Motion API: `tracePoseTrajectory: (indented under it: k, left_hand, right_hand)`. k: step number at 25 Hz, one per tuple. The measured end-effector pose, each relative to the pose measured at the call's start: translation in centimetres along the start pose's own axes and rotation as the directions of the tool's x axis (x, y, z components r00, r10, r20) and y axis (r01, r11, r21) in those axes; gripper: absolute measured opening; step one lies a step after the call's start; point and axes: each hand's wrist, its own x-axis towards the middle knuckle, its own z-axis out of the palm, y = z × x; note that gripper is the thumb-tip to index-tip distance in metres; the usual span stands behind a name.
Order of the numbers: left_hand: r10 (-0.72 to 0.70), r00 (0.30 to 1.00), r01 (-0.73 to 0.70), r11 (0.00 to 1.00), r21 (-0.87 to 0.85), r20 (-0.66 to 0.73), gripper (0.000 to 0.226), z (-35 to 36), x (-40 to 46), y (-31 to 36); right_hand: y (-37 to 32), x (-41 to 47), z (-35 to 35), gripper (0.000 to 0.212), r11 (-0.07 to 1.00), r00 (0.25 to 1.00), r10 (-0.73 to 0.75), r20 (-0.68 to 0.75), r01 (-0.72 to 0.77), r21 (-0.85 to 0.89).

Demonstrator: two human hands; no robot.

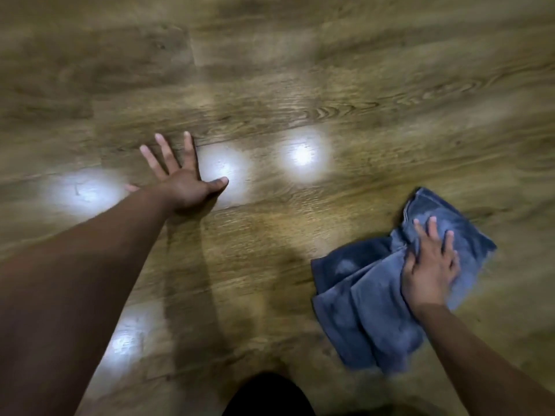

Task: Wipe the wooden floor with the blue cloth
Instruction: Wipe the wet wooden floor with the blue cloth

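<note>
A right hand (429,265) presses flat, fingers straight, on a crumpled blue cloth (375,295) on the wooden floor (300,70); the left hand (180,181), fingers splayed, rests on bare boards, well apart.

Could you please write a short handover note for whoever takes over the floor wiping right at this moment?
Left hand: flat on the wooden floor, fingers spread, holding nothing; it looks like a brace.
Right hand: fingers mostly straight, pressing on the blue cloth.
Cloth: rumpled, lying on the floor at the right.
Done: cannot tell which boards are already wiped; only light reflections show.
Left: probably sweep the cloth across the boards ahead and toward the left hand.
</note>
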Motion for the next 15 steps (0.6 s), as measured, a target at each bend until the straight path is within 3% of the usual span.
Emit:
tracePoseTrajectory:
  k: [3, 6, 9, 11, 13, 15]
  left_hand:
    - [0.011, 1.000, -0.011, 1.000, 0.018, 0.005, 0.116, -0.1, 0.0, -0.1]
    - [0.016, 0.999, -0.016, 1.000, 0.012, 0.030, 0.117, -0.1, 0.2, -0.4]
    - [0.007, 1.000, -0.007, 1.000, 0.010, 0.025, 0.109, 0.4, 1.1, -0.6]
    - [-0.006, 1.000, 0.005, 0.999, -0.050, -0.007, 0.087, 0.6, 1.5, -0.4]
    - [0.013, 0.999, -0.017, 0.995, -0.097, -0.037, 0.071, 1.0, 2.1, -0.6]
    - [0.038, 0.999, -0.042, 0.989, -0.145, -0.033, 0.073, 1.0, 2.6, -1.0]
  right_hand:
    - [-5.1, -0.9, 0.6, 0.059, 0.996, 0.999, 0.043, -0.010, -0.042, 0.077]
    - [-13.0, -2.1, 2.0, 0.060, 0.979, 0.979, -0.206, -0.001, 0.206, 0.011]
    - [-22.5, -5.2, 4.3, 0.063, 0.874, 0.874, -0.485, 0.014, 0.484, 0.030]
    - [-27.0, -7.7, 5.7, 0.063, 0.786, 0.785, -0.618, 0.047, 0.617, 0.026]
    - [-27.9, -8.3, 6.4, 0.060, 0.733, 0.732, -0.679, 0.060, 0.680, 0.005]
    - [-26.3, -7.5, 6.2, 0.058, 0.684, 0.683, -0.729, 0.035, 0.730, -0.002]
